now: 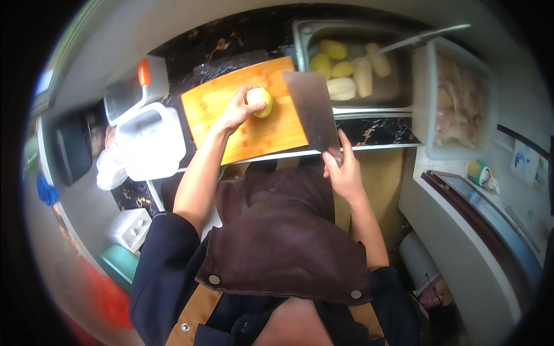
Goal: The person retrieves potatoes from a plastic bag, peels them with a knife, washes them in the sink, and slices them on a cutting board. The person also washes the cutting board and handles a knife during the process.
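My left hand [237,111] grips a pale yellow peeled potato [260,102] over a wooden cutting board [277,125]. A broad cleaver [312,108] is in my right hand [344,171], its wide blade reaching away from me across the board's right edge, apart from the potato. Most of the cleaver's handle is hidden by my fingers. Beyond the blade, several peeled potatoes [335,49] and long pale root vegetables [363,77] lie in a steel sink [346,111].
An empty-looking white plastic tub [150,147] stands left of the board, beside an orange-handled tool [144,75]. Right of the sink is a translucent bin [433,129] holding pale pieces that I cannot identify. A faucet [428,36] reaches over the sink.
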A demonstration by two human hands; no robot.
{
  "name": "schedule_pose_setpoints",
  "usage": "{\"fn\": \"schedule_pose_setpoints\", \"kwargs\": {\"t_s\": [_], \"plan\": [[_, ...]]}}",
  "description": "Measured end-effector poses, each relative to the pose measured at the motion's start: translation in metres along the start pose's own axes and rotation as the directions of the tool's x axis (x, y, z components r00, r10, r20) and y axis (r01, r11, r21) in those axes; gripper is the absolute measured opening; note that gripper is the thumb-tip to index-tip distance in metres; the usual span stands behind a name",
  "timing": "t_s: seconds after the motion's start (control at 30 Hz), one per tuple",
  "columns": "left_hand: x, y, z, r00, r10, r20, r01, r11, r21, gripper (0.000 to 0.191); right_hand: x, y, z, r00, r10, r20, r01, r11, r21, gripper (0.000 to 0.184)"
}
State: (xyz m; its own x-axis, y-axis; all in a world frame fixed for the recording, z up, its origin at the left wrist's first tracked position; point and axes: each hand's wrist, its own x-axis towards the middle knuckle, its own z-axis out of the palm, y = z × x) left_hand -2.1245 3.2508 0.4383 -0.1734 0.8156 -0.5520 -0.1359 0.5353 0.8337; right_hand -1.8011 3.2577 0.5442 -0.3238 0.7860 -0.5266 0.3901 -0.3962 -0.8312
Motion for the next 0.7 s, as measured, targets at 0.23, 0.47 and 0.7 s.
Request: {"fn": "schedule_pose_setpoints", "kwargs": {"t_s": [0.23, 0.47, 0.7], "plan": [[-0.033, -0.039, -0.020, 0.985, -0.031, -0.172, 0.088, 0.938, 0.334, 0.055, 0.049, 0.002, 0.077, 0.949, -0.296, 0.112, 0.313, 0.829, -0.464, 0.035], [-0.069, -0.042, -0.026, 0.831, 0.555, -0.032, -0.292, 0.484, 0.825, 0.035, 0.058, 0.005, 0.096, 0.948, -0.253, 0.192, 0.317, 0.788, -0.528, 0.035], [-0.077, -0.031, -0.033, 0.746, 0.580, 0.327, -0.492, 0.150, 0.858, 0.034, 0.062, 0.012, 0.095, 0.954, -0.179, 0.242, 0.291, 0.751, -0.592, 0.033]]}}
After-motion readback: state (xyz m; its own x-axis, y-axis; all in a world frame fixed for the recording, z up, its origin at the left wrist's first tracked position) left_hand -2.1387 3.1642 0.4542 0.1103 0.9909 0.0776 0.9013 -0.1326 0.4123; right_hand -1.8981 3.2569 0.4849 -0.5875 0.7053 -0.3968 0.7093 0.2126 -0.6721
